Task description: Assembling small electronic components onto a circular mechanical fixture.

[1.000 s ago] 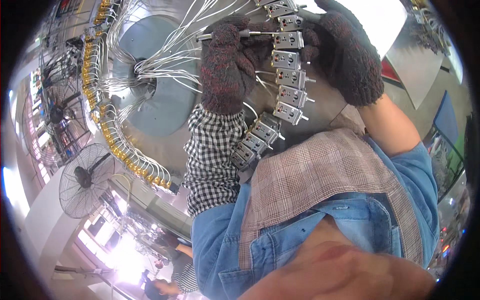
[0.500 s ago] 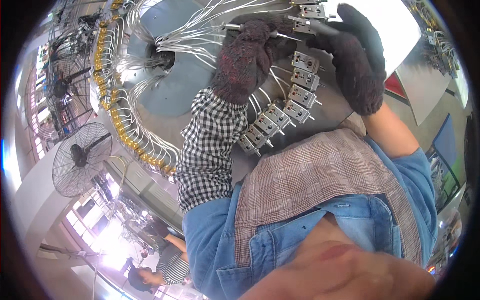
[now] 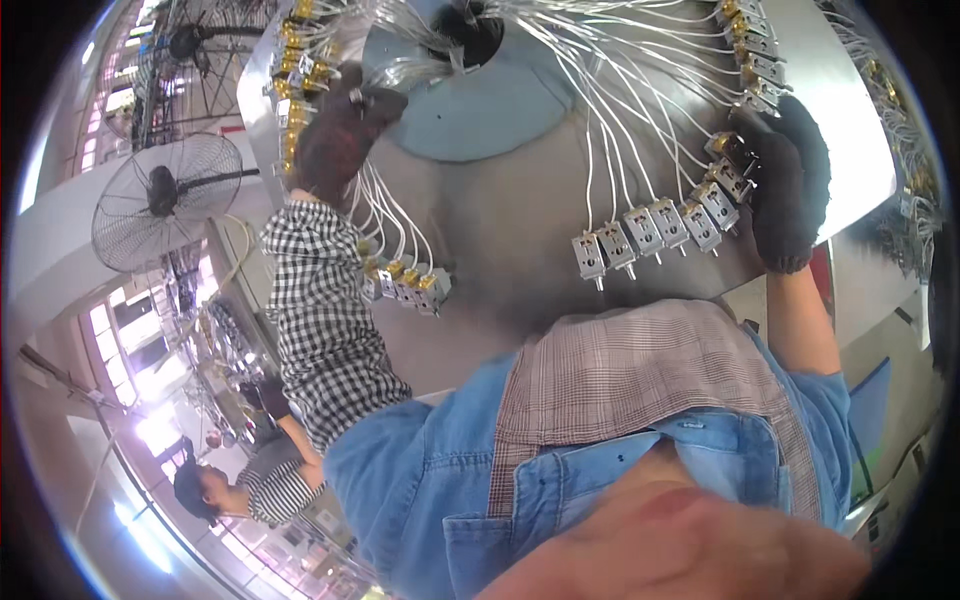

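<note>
Both my hands wear dark knitted gloves. My left hand (image 3: 335, 145) is closed at the disc's left side, by a row of yellow-ended parts (image 3: 292, 120). A short metal end (image 3: 358, 97) shows at its fingers, apparently the thin rod-like tool seen end-on; the rest is hidden. My right hand (image 3: 790, 190) is at the right, its fingertips closed on one of the boxy metal pieces that look like small motors (image 3: 728, 180). The glove partly covers that piece. More small motors (image 3: 643, 232) with short shafts sit along the near edge, white wires (image 3: 615, 150) running inward from them.
A large grey metal disc (image 3: 500, 230) carries the motors, with a blue-grey round plate (image 3: 470, 125) and dark central hole (image 3: 470, 40). Another cluster of motors (image 3: 415, 285) sits near its left front. A wire-guarded fan (image 3: 165, 195) and a seated co-worker (image 3: 255, 490) are at the left.
My left hand has moved left, away from the right-hand motors to the disc's left side. My right hand has come down beside the motors. The whole view has shifted.
</note>
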`<move>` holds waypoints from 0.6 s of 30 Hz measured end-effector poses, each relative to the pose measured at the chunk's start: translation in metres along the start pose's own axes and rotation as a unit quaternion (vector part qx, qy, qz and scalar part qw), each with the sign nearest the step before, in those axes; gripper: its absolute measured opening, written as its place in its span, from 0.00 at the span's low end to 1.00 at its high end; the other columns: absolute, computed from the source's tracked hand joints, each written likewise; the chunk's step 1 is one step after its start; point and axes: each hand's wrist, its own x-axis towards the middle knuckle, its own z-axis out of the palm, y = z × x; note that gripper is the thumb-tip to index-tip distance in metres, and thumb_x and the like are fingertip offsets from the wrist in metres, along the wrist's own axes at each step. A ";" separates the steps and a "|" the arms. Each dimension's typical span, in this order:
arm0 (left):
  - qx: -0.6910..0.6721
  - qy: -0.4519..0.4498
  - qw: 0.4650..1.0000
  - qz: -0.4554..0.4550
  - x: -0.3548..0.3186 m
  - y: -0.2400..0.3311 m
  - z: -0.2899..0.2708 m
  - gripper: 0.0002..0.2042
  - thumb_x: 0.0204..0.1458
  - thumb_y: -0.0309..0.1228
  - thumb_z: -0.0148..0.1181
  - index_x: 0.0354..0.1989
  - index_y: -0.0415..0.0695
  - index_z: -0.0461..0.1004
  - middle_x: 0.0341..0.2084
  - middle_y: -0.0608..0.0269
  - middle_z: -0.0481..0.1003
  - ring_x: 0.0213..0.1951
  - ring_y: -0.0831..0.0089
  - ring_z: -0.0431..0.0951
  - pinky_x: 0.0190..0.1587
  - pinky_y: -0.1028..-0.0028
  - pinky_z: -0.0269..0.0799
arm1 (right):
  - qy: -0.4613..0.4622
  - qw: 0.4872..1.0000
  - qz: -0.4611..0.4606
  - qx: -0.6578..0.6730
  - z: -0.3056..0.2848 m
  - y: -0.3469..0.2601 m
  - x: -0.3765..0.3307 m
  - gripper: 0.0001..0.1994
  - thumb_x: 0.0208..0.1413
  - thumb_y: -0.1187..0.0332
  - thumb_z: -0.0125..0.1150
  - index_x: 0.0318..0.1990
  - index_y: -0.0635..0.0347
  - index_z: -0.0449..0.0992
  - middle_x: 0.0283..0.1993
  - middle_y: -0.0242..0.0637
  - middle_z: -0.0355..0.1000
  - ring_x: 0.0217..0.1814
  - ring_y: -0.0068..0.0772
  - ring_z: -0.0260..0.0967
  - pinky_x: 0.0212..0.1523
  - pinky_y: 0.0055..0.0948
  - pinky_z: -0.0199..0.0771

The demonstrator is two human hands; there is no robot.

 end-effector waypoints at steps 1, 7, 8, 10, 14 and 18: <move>0.096 -0.039 0.995 -0.006 -0.009 -0.024 0.002 0.13 0.49 0.28 0.50 0.44 0.50 0.71 0.44 0.60 0.70 0.43 0.63 0.73 0.46 0.70 0.70 | 0.012 0.956 0.199 0.214 -0.002 -0.018 0.009 0.18 0.53 0.66 0.49 0.49 0.68 0.67 0.48 0.47 0.65 0.47 0.33 0.67 0.46 0.28 0.68; 0.245 -0.062 0.962 0.104 0.003 -0.005 0.015 0.10 0.51 0.40 0.50 0.38 0.53 0.73 0.44 0.66 0.70 0.46 0.64 0.69 0.47 0.67 0.66 | 0.024 0.910 0.263 0.320 0.003 -0.011 0.010 0.10 0.52 0.72 0.49 0.42 0.58 0.72 0.48 0.46 0.66 0.48 0.37 0.65 0.48 0.33 0.66; 0.167 -0.052 0.985 0.008 0.006 0.003 0.017 0.10 0.51 0.40 0.50 0.37 0.52 0.73 0.42 0.65 0.70 0.46 0.65 0.69 0.46 0.67 0.66 | 0.025 0.911 0.261 0.318 0.003 -0.005 0.013 0.10 0.52 0.72 0.49 0.42 0.58 0.72 0.48 0.46 0.66 0.48 0.37 0.65 0.48 0.33 0.66; 0.162 -0.055 0.983 0.062 0.012 0.004 0.016 0.11 0.51 0.41 0.50 0.37 0.51 0.73 0.41 0.64 0.70 0.44 0.64 0.69 0.45 0.67 0.66 | 0.011 0.975 0.147 0.166 0.001 -0.004 0.018 0.10 0.53 0.73 0.48 0.42 0.60 0.72 0.47 0.45 0.67 0.47 0.36 0.66 0.48 0.32 0.66; 0.095 -0.023 0.994 -0.056 0.019 0.021 0.019 0.14 0.49 0.43 0.51 0.37 0.49 0.73 0.37 0.59 0.71 0.40 0.62 0.71 0.44 0.68 0.66 | 0.042 0.922 0.236 0.305 -0.001 -0.007 0.042 0.14 0.53 0.75 0.47 0.48 0.63 0.68 0.44 0.45 0.69 0.43 0.34 0.70 0.43 0.26 0.70; 0.082 -0.041 0.979 -0.182 0.035 0.062 0.025 0.15 0.48 0.43 0.50 0.38 0.48 0.73 0.38 0.57 0.70 0.40 0.61 0.71 0.44 0.66 0.65 | 0.035 0.786 0.342 0.513 -0.004 -0.003 0.069 0.18 0.53 0.70 0.50 0.51 0.67 0.61 0.34 0.40 0.69 0.35 0.31 0.69 0.39 0.28 0.70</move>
